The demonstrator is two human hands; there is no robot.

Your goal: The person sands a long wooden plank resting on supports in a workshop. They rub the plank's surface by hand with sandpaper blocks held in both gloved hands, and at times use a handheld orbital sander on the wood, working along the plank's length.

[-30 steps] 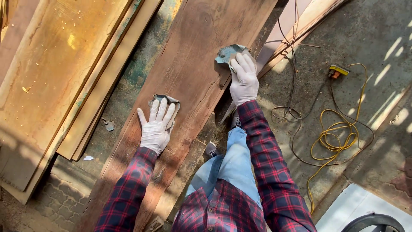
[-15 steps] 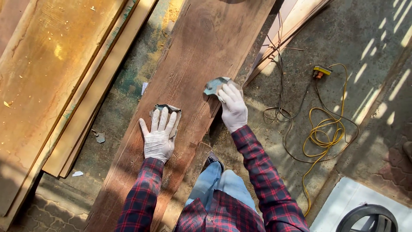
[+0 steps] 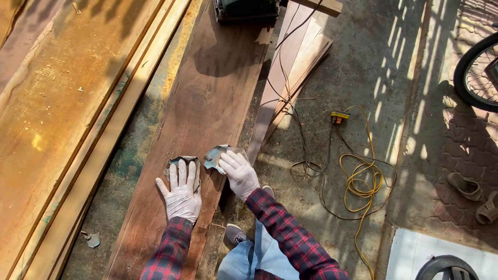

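Yellow cable (image 3: 363, 181), sandals (image 3: 474, 194), wheel (image 3: 474, 72).

A single camera, worn on the person's head, is looking steeply down from standing height at the ground ahead. It is facing along a long brown plank (image 3: 202, 140) that is running away toward the top edge. The left hand (image 3: 181, 194) and right hand (image 3: 239, 175) are sitting low in the middle, fairly near the lens. The view is taking in stacked boards (image 3: 67, 119) on the left and a yellow cable (image 3: 363, 179) on the right.
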